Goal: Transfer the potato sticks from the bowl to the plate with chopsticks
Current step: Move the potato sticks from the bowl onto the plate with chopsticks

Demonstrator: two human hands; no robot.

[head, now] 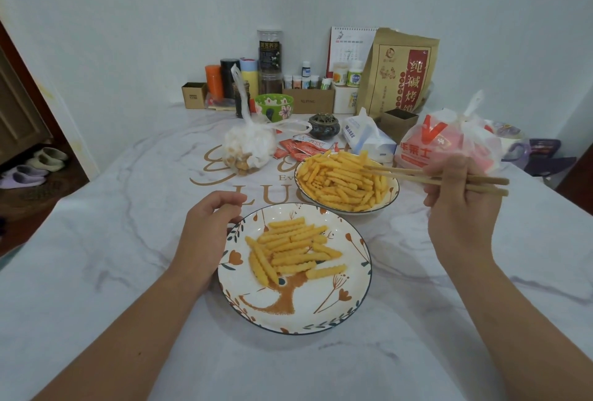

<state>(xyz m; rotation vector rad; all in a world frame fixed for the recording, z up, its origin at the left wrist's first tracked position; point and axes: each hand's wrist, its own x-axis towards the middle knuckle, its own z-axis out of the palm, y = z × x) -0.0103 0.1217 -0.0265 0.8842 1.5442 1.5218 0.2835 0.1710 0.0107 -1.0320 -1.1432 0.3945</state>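
Over the bowl (346, 204), the right hand (455, 195) grips chopsticks (417, 176) to pinch potato sticks (340, 179); the left hand (208, 227), loosely curled and empty, steadies the plate (295, 314).

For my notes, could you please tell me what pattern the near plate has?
The round white plate shows an orange tree, flowers and dark leaves, clearest in the head view.
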